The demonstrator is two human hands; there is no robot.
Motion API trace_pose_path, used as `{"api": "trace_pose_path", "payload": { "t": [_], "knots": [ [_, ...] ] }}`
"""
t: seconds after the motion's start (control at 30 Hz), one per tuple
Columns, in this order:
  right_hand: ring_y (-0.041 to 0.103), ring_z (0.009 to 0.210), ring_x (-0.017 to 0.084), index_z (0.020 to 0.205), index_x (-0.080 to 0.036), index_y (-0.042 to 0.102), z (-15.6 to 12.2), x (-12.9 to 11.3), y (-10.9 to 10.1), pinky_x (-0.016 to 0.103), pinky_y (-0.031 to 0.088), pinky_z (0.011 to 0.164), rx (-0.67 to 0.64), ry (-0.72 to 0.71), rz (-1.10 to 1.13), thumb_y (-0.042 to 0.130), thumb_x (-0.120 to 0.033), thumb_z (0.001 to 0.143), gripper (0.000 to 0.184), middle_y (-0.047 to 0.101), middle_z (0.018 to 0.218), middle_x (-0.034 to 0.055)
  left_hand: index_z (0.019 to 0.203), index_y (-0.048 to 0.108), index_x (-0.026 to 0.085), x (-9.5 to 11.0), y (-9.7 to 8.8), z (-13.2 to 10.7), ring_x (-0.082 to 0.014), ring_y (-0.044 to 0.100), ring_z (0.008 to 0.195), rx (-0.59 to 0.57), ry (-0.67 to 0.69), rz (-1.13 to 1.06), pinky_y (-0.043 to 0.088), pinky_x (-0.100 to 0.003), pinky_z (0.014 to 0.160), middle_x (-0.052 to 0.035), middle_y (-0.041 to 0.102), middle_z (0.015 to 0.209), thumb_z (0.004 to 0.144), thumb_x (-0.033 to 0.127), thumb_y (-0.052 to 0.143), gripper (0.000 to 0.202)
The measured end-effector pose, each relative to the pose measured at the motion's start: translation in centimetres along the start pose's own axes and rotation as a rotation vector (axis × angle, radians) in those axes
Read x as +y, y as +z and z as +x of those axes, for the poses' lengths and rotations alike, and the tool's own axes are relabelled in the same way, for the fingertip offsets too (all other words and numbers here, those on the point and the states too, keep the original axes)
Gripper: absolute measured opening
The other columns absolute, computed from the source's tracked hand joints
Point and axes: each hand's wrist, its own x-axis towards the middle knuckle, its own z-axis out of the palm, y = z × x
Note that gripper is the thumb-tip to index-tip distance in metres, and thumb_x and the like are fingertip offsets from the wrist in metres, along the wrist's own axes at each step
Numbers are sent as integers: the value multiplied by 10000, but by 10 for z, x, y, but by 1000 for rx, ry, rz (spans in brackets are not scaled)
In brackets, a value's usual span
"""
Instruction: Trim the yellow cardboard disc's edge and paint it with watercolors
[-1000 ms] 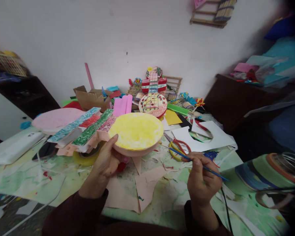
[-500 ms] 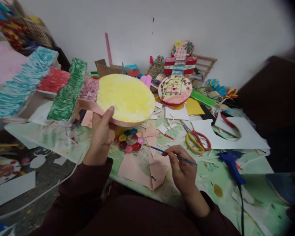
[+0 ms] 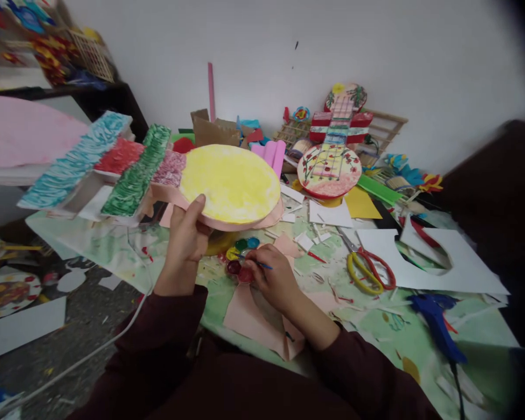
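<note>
My left hand [image 3: 187, 239] grips the edge of a painted cardboard guitar [image 3: 231, 184], thumb on top near its yellow round end. The guitar stretches left through mauve, green, red and blue painted parts to a large pink round end. My right hand [image 3: 273, 277] is closed on a thin blue paintbrush [image 3: 262, 263]. The brush tip is over a flower-shaped paint palette [image 3: 233, 267] with several coloured wells, partly covered by my fingers. Pink paper scraps [image 3: 247, 318] lie below the palette, under my right wrist.
A finished-looking painted guitar [image 3: 330, 163] leans at the back. Scissors [image 3: 370, 271] with red and yellow handles, a blue glue gun [image 3: 440, 324], cut white card [image 3: 468, 256] and yellow paper [image 3: 362, 202] lie to the right. A white cable [image 3: 133, 315] hangs at the left.
My right hand has moved left with the paintbrush, from beside the palette to over it. My left hand keeps its hold on the guitar. The view has shifted slightly.
</note>
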Motion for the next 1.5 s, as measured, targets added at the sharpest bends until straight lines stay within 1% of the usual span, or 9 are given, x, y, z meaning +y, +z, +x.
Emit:
{"api": "trace_pose_path", "payload": {
  "t": [0.13,0.43,0.6,0.7,0.77,0.87,1.13,1.37,1.5],
  "knots": [
    [586,812,231,885,-178,665,6,9,10,355,479,723,-3,37,-5,484,-221,945,196,676,809,93,1350,508,287,0,-3,2,-292,507,1316,12,-14,-22,551,-392,960,-76,565,1410,813,237,695,572],
    [603,761,205,840,-190,653,6,12,9,329,486,691,5,23,46,488,-246,947,205,666,767,67,1302,558,223,0,6,0,-274,509,1320,60,-87,-61,512,-403,1015,-104,618,1347,844,180,645,468],
    [613,758,176,836,-196,641,-1,-2,-25,299,486,689,123,1,107,500,-221,948,182,662,771,48,1279,594,188,7,7,2,-274,569,1260,74,-124,-95,545,-361,976,-111,667,1278,853,184,631,428],
    [594,743,154,840,-206,640,-16,-19,-61,285,465,682,305,0,195,499,-198,953,181,632,757,22,1246,623,162,15,4,4,-272,631,1177,72,-197,-75,601,-323,871,-111,709,1199,881,197,591,368],
    [591,793,158,874,-219,643,-27,-29,-81,291,465,707,487,-3,292,459,-180,968,211,633,777,18,1223,637,153,20,3,5,-258,671,1110,61,-243,-65,619,-292,811,-98,733,1145,904,186,553,332],
    [582,817,162,907,-226,648,-38,-40,-99,308,471,732,682,-27,427,448,-176,973,216,624,790,12,1237,630,147,25,6,2,-239,706,1033,18,-269,-58,624,-264,769,-87,749,1100,912,164,530,341],
    [619,794,157,873,-237,653,-48,-48,-102,287,505,687,785,54,367,492,-220,963,185,659,763,11,1347,551,141,22,26,-14,-312,638,1162,-29,-439,-18,566,-390,943,-141,733,1132,866,241,596,493],
    [647,743,142,873,-253,656,-52,-48,-104,252,531,649,796,75,303,504,-235,957,175,678,757,5,1377,518,191,14,34,-19,-333,568,1251,-148,-434,-2,506,-455,1029,-132,720,1171,833,282,641,565],
    [649,711,126,875,-251,658,-51,-47,-104,235,536,643,784,73,272,498,-218,957,183,681,754,-5,1331,560,186,13,39,-21,-328,579,1241,-111,-443,-13,511,-437,1028,-125,725,1162,847,270,622,495]
  ]
}}
